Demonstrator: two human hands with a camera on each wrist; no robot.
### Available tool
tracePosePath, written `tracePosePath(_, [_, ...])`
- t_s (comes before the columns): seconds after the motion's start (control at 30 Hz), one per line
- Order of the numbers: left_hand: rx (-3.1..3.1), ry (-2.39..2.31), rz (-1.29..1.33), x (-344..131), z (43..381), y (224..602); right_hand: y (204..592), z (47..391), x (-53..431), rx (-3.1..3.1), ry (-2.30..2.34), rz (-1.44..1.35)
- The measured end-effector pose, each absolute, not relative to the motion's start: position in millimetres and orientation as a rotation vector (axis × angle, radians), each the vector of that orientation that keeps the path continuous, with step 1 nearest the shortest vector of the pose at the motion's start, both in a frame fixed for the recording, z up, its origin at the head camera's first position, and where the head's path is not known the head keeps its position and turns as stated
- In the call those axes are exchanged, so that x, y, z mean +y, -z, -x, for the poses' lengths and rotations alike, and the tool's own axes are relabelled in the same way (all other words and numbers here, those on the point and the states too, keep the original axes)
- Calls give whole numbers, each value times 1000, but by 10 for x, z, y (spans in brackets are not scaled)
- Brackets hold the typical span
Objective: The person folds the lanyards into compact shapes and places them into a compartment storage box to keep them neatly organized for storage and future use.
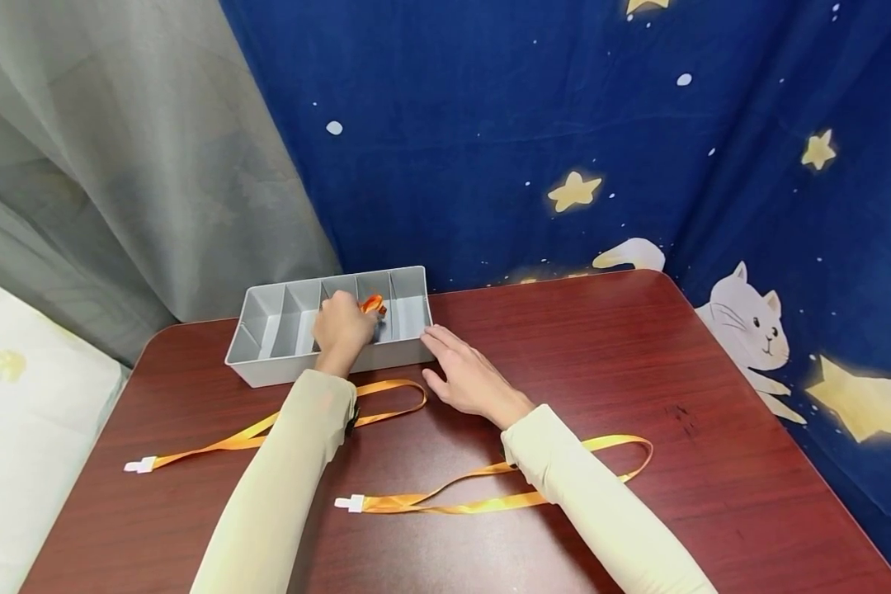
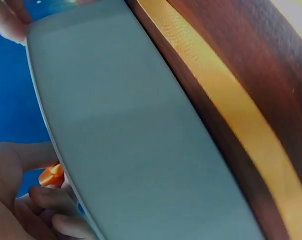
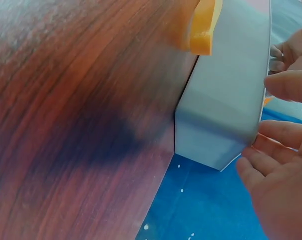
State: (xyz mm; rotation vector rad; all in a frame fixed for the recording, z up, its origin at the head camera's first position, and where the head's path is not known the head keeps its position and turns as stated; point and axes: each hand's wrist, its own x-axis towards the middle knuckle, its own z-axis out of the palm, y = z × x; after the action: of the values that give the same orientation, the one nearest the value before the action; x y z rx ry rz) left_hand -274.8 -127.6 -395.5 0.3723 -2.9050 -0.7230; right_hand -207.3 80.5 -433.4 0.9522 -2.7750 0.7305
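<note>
Orange item point(image 1: 372, 304) in grey tray point(image 1: 393, 355) | left hand point(image 1: 341, 323) pinching | right hand point(image 1: 473, 376) outstretched against tray

Grey box point(image 1: 397, 355) here, orange straps point(image 1: 483, 506) with white clips point(image 1: 351, 503) in front of it, grained red-brown table point(image 1: 638, 355) beneath it, star-patterned blue curtain point(image 1: 453, 124) behind it!

Table point(image 1: 564, 330): dark red, wood grain. On it: gray box point(image 1: 393, 355) near far edge, one lanyard point(image 1: 226, 445) near box, second lanyard point(image 1: 475, 506) closer in.

No text, label, brand, number or sign can be read (in any of the views).
</note>
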Motion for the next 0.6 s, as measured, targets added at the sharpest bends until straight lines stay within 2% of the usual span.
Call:
tracePosePath(0.33, [-3023, 411, -190, -1159, 2788, 3969, 4332, 2060, 802, -2789, -731, -953])
tracePosePath(0.6, [-3052, 358, -129, -1129, 2803, 3989, 4338, 2062, 809, -2789, -733, -944])
